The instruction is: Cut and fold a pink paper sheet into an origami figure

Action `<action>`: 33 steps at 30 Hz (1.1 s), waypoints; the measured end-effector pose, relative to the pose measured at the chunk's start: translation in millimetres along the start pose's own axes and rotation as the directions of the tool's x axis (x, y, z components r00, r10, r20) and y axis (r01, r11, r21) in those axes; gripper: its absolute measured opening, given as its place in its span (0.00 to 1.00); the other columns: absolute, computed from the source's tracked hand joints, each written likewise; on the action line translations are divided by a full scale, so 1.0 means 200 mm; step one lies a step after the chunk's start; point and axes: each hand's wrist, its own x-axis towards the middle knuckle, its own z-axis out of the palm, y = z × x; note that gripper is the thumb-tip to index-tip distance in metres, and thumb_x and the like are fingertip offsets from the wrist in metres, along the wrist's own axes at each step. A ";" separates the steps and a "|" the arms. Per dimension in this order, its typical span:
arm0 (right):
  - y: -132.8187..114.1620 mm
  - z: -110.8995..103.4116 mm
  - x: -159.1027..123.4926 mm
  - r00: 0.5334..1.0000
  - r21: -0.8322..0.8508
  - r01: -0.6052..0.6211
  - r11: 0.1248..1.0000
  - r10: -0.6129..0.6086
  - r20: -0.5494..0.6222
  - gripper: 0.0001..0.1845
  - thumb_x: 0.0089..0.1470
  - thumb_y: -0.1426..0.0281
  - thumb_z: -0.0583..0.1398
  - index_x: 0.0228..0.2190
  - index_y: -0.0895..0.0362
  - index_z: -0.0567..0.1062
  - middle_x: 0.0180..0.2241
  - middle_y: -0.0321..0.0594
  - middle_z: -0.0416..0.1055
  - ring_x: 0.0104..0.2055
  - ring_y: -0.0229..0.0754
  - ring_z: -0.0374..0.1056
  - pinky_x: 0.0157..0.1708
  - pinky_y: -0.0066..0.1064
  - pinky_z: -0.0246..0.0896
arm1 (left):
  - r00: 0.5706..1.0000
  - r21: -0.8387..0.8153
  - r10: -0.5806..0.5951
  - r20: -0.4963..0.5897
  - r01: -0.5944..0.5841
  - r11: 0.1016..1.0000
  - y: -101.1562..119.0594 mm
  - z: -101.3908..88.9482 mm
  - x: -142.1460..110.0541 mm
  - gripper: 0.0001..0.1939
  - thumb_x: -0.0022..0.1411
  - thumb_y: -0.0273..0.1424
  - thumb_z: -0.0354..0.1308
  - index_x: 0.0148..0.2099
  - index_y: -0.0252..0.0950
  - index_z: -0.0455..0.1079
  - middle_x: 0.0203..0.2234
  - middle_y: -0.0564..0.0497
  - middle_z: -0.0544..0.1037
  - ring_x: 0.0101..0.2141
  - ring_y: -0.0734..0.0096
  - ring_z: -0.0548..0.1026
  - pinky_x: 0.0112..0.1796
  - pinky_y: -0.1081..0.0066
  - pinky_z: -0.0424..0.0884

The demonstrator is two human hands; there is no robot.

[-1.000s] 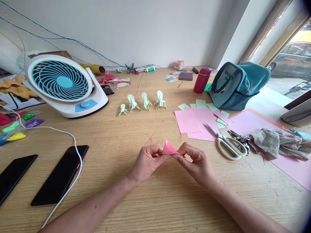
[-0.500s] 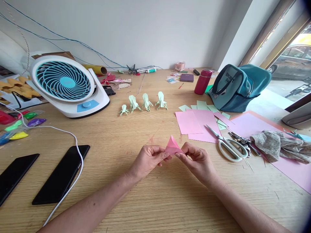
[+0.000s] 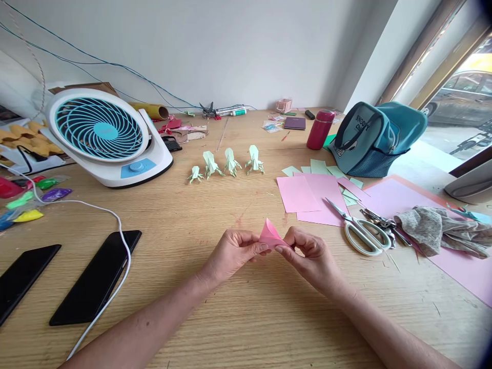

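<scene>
Far left of the left hand, purple clay (image 3: 57, 194) and two phones (image 3: 92, 282), with a white cable (image 3: 82, 203) over the edge of one. Beyond them, a fan (image 3: 105, 131), tilted back. Farther off ahead of the left hand, four green figures (image 3: 210, 163) in a row on the bench (image 3: 230, 328).

Left hand (image 3: 230, 259): thumb and fingertips closed on the left end of the pink paper (image 3: 273, 243). Between both hands, that paper, with a flap up off its base and not pressed flat: a fold only part made, by the look of it. Tip of the flap upward and away from the body, nearer the left hand; long axis crosswise from hand to hand, right end slightly closer to the body. Right hand (image 3: 313, 261): thumb and forefinger pinching the right end.

Ahead and right of the right hand, pink sheets (image 3: 300, 196), green scraps (image 3: 319, 166), a flask (image 3: 321, 130) and an upright bag (image 3: 378, 138). Just right, open scissors (image 3: 363, 237), then keys (image 3: 384, 224) and a crumpled cloth (image 3: 418, 230).
</scene>
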 end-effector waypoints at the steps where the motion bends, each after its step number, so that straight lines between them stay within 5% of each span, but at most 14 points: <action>1: 0.00 0.00 0.00 1.000 0.002 -0.001 1.000 0.001 0.005 0.13 0.59 0.67 0.62 0.23 0.56 0.71 0.23 0.31 0.62 0.25 0.35 0.59 0.28 0.28 0.53 | 1.000 0.002 -0.007 0.003 0.007 1.000 0.00 0.00 0.00 0.14 0.52 0.41 0.69 0.36 0.35 0.82 0.27 0.48 0.81 0.28 0.73 0.74 0.27 0.78 0.67; 13: 0.01 -0.01 0.00 1.000 0.029 0.016 0.999 -0.016 0.023 0.13 0.59 0.67 0.62 0.23 0.56 0.70 0.23 0.31 0.61 0.25 0.34 0.58 0.28 0.28 0.52 | 0.995 0.014 0.074 -0.063 -0.073 0.997 -0.02 0.01 0.00 0.14 0.53 0.41 0.68 0.34 0.34 0.82 0.21 0.49 0.79 0.23 0.77 0.70 0.27 0.76 0.65; 33: 0.01 0.00 0.00 0.997 -0.020 0.054 0.998 -0.053 0.056 0.14 0.59 0.68 0.61 0.23 0.56 0.70 0.23 0.32 0.64 0.25 0.34 0.60 0.27 0.27 0.54 | 0.991 -0.015 0.130 -0.012 -0.130 0.991 0.02 -0.03 0.00 0.16 0.50 0.43 0.71 0.32 0.34 0.82 0.25 0.47 0.83 0.27 0.71 0.76 0.32 0.74 0.72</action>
